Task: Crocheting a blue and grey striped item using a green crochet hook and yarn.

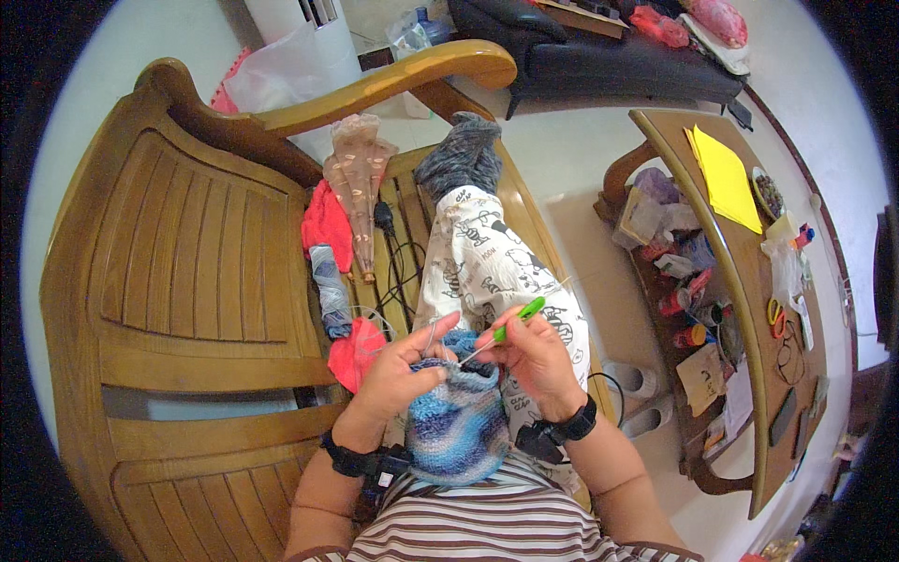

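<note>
My right hand point(537, 351) grips a crochet hook with a green handle point(520, 319), its metal tip at the upper edge of a crocheted piece in blue, white and purple yarn point(460, 421). The piece rests in my lap. My left hand point(411, 365) pinches that edge between thumb and fingers, with a strand of yarn looped over the raised index finger. Left of my hands lies a ball of variegated blue-grey yarn point(329, 284) on the wooden bench, beside red cloth point(329, 225).
A folded brown patterned umbrella point(359, 190) and a black cable point(400, 274) lie on the bench point(211, 239). At the right, a wooden table point(730, 281) holds yellow paper point(723, 179), orange-handled scissors point(776, 317) and phones. Slippers point(646, 416) are on the floor.
</note>
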A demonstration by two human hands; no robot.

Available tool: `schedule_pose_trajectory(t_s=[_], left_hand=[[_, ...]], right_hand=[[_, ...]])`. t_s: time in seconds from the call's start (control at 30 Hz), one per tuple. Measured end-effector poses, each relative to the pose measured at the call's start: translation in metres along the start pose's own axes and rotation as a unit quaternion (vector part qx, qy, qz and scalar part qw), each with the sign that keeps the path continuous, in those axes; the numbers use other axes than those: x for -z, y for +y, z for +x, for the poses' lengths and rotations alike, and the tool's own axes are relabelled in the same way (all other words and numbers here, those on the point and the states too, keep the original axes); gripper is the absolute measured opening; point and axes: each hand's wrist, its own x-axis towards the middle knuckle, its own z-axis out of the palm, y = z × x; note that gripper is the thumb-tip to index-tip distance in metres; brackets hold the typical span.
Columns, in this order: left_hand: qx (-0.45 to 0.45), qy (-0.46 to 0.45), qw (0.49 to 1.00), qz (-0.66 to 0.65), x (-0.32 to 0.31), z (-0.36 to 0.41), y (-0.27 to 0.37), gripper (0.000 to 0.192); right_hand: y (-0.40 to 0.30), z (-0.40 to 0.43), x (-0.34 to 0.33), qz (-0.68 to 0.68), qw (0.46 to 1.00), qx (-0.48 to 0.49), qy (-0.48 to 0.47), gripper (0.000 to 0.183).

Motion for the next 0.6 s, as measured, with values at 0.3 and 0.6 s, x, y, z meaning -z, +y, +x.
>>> schedule_pose_trajectory(t_s=[0.3,0.6], left_hand=[[-0.128,0.232,0.958,0.113,-0.031,0.007,-0.025,0.071],[-0.047,0.055,0.962,-0.265,-0.008,0.008,-0.029,0.068]], right_hand=[[0.006,0.005,-0.025,-0.594,0.666,0.45,-0.036,0.025],[0.036,0.022,0.001,0.028,0.999,0.014,-0.034,0.012]])
